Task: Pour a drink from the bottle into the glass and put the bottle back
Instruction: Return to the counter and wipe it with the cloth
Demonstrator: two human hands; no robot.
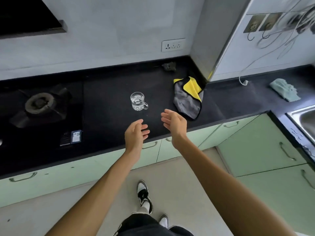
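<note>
Clear glass [138, 101] with liquid on black counter [109, 103], left hand [135, 135] and right hand [173, 124] near it, fingers spread, holding nothing, grey-yellow cloth [188, 97] beside

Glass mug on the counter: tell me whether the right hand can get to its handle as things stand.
Probably yes. The right hand is open and empty, just short of the glass mug, whose handle points toward that hand. Only bare black counter lies between them; the yellow and grey cloth sits off to the side.

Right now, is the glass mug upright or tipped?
Upright: the glass mug stands on its base on the counter, rim upward, handle sideways.
</note>
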